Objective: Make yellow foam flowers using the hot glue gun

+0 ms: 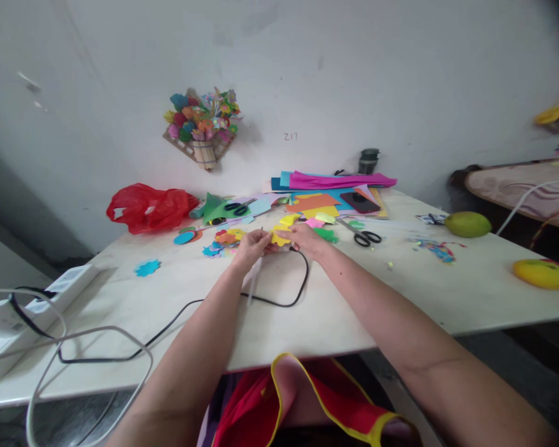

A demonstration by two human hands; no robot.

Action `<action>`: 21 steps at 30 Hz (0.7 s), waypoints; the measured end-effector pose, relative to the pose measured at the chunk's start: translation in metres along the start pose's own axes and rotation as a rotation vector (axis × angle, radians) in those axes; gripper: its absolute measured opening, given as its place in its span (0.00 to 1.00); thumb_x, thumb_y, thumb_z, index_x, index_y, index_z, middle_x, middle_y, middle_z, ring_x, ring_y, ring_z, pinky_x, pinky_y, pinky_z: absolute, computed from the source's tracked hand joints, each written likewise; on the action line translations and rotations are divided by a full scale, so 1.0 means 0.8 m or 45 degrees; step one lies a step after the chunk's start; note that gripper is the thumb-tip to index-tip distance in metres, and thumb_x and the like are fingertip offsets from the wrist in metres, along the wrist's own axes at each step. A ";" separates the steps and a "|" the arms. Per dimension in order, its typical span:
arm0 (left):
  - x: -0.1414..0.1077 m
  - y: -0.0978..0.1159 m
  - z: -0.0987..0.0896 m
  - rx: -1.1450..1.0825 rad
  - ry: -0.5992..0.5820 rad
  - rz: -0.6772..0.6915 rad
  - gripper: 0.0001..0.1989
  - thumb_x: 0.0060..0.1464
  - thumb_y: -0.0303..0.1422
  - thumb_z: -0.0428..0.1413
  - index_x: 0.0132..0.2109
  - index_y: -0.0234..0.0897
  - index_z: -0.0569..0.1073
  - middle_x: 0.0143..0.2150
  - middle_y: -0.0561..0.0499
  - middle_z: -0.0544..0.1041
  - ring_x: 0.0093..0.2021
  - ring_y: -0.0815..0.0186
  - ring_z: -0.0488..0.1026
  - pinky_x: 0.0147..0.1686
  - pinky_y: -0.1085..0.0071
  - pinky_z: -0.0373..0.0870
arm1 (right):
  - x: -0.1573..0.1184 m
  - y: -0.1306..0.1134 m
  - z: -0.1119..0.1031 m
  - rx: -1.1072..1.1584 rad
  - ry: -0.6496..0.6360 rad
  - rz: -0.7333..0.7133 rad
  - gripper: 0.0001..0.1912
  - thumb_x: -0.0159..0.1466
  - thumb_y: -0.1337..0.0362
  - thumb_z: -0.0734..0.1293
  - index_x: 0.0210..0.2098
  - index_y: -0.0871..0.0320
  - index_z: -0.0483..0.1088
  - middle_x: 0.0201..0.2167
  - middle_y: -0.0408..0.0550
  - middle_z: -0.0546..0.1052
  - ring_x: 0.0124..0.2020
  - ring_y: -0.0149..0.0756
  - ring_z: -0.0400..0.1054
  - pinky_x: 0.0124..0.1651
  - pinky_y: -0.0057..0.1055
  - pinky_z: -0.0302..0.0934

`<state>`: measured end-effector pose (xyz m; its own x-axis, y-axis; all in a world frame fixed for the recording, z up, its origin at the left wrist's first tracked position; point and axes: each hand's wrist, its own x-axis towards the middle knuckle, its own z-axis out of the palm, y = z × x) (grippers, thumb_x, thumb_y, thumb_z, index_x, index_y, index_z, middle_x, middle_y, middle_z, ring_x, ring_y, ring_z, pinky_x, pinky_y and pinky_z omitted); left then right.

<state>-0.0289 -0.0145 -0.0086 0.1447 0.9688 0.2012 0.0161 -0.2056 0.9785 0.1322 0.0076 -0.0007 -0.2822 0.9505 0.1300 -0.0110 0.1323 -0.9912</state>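
My left hand [255, 246] is closed, its fingertips pinched at the left side of a yellow flower-shaped cutout [280, 236]. From the right, my right hand [305, 239] grips the same yellow cutout between thumb and fingers. A translucent white stick [251, 282] hangs down below my left hand; its upper end is hidden by the fingers. Orange and red flower cutouts [229, 236] lie just left of my left hand, with small blue flower cutouts [212, 249] below them. A black cable [302, 285] curves beneath both hands.
Black scissors [367, 238] lie right of my hands, another pair [236, 208] behind. Coloured sheets [314, 203], a phone [359, 202] and a red bag [149, 210] line the back. A power strip [69, 285] sits left; a green fruit [468, 224] and yellow fruit [543, 274] sit right.
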 end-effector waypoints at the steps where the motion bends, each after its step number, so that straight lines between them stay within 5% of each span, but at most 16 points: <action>1: 0.000 0.000 -0.001 -0.004 0.002 0.006 0.20 0.39 0.47 0.60 0.29 0.33 0.68 0.21 0.50 0.74 0.23 0.67 0.73 0.30 0.70 0.70 | -0.001 -0.002 -0.001 -0.009 -0.002 -0.017 0.21 0.43 0.50 0.72 0.19 0.59 0.62 0.15 0.38 0.58 0.17 0.22 0.48 0.15 0.23 0.40; 8: -0.003 0.002 -0.002 -0.025 -0.019 -0.015 0.19 0.39 0.46 0.61 0.29 0.33 0.68 0.22 0.49 0.75 0.25 0.66 0.73 0.30 0.69 0.70 | 0.000 -0.002 -0.002 -0.039 0.132 -0.045 0.23 0.40 0.51 0.74 0.15 0.59 0.58 0.13 0.36 0.56 0.16 0.20 0.47 0.15 0.22 0.39; 14: -0.007 0.005 0.002 -0.015 -0.023 0.024 0.19 0.39 0.44 0.61 0.28 0.31 0.70 0.24 0.48 0.75 0.25 0.69 0.72 0.29 0.71 0.69 | -0.002 -0.003 -0.001 0.044 0.087 -0.027 0.20 0.43 0.53 0.73 0.17 0.61 0.62 0.15 0.37 0.60 0.15 0.20 0.50 0.14 0.22 0.41; 18: 0.000 0.007 -0.010 0.000 0.135 0.081 0.20 0.37 0.45 0.62 0.28 0.30 0.70 0.23 0.49 0.75 0.23 0.70 0.70 0.27 0.73 0.68 | -0.002 -0.005 -0.004 0.130 0.031 -0.034 0.17 0.48 0.52 0.70 0.24 0.61 0.69 0.24 0.45 0.71 0.22 0.26 0.62 0.15 0.21 0.45; 21: 0.008 0.010 -0.037 0.053 0.325 0.132 0.20 0.37 0.45 0.62 0.29 0.30 0.71 0.24 0.48 0.75 0.23 0.70 0.70 0.26 0.74 0.67 | 0.002 -0.002 -0.007 0.097 0.129 -0.036 0.14 0.49 0.55 0.69 0.22 0.62 0.68 0.21 0.45 0.70 0.21 0.25 0.61 0.16 0.21 0.47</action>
<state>-0.0569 -0.0058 0.0015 -0.1062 0.9448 0.3099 0.0560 -0.3055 0.9506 0.1372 0.0104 0.0013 -0.1822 0.9708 0.1561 -0.0912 0.1414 -0.9857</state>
